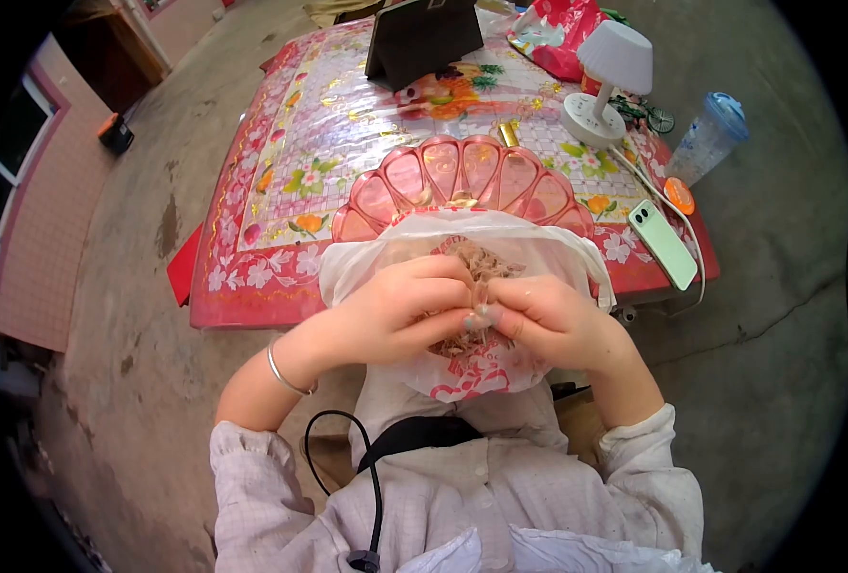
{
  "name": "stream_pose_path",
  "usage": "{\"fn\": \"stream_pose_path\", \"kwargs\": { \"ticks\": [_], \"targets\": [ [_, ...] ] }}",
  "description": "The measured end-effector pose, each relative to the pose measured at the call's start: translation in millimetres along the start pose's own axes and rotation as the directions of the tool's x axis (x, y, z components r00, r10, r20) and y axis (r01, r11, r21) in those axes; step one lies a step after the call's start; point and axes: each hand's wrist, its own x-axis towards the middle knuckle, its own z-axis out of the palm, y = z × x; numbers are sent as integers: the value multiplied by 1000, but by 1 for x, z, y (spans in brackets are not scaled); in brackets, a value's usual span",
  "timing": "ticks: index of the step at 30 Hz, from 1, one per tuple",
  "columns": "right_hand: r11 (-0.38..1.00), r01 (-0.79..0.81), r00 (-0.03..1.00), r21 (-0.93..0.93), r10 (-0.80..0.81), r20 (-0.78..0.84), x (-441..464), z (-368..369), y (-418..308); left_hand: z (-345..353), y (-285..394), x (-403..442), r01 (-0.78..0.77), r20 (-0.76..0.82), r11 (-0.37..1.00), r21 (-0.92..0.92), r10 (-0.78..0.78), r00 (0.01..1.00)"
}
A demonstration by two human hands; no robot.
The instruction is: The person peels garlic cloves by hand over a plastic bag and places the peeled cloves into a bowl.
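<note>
A white plastic bag [500,377] with red print lies open on my lap against the table edge, with brown shredded pieces [462,349] inside. Over its opening my left hand [405,304] and my right hand [548,320] meet, fingertips pinched together around something small that I cannot make out. Both hands are closed, thumbs and index fingers nearly touching. Just beyond the bag is a pink scalloped plate [481,172] of clear material, partly covered by the bag's rim.
On the flowered table cover [280,215] stand a black tablet case [422,43], a white lamp [596,116], a lidded cup [708,138], a light green phone [662,244] with a white cable [672,202], and a red bag [562,38].
</note>
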Motion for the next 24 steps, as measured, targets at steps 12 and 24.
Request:
{"fn": "stream_pose_path", "kwargs": {
  "ticks": [12,24],
  "targets": [
    [834,-10,987,-552,-80,-140,2,2,17,12,-6,-6,103,-171,994,-36,-108,979],
    [961,-273,930,43,275,-242,4,1,1,10,-7,-9,132,-337,991,8,-121,934]
  ]
}}
